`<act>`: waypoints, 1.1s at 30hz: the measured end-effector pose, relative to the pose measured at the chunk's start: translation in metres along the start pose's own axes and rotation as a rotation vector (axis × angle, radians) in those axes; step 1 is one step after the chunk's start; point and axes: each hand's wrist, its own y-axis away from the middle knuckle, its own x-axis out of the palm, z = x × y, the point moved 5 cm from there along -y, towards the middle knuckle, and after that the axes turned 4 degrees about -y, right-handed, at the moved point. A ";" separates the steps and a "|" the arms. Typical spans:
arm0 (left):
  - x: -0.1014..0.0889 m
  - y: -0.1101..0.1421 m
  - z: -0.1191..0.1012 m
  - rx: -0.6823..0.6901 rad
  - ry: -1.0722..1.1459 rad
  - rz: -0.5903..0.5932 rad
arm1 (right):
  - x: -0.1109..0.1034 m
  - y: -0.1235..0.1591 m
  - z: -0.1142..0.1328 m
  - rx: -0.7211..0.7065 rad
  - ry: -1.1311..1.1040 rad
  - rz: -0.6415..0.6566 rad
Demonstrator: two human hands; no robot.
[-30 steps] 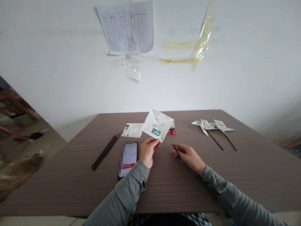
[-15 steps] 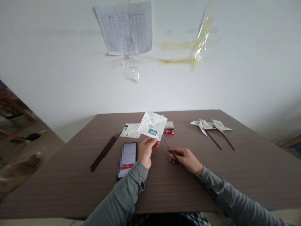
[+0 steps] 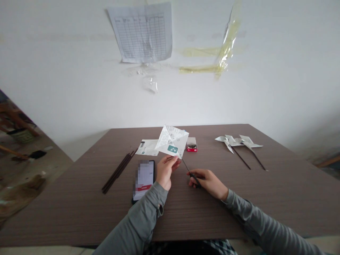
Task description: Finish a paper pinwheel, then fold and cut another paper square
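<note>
My left hand (image 3: 166, 170) pinches the lower corner of a square of printed white paper (image 3: 173, 141), which has a green patch and crease or cut lines running in from its corners. The paper is held up above the table. My right hand (image 3: 208, 180) is closed around the dark handles of a pair of scissors (image 3: 196, 179). Their thin blades point up and left, with the tips at the paper's bottom corner, close to my left fingers. Whether the blades are parted is too small to tell.
A phone (image 3: 144, 181) lies left of my left hand, with dark sticks (image 3: 118, 172) beyond it. Behind the held paper are another printed sheet (image 3: 147, 147) and a small red box of metal pins (image 3: 192, 145). Two paper pinwheels (image 3: 237, 141) on sticks lie at the right.
My right hand has shifted slightly left, bringing the scissors' tips to the paper's bottom corner. The left hand and the paper have hardly moved.
</note>
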 end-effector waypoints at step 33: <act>0.004 0.004 -0.004 -0.030 0.020 -0.014 | 0.001 -0.001 -0.003 0.021 -0.001 -0.008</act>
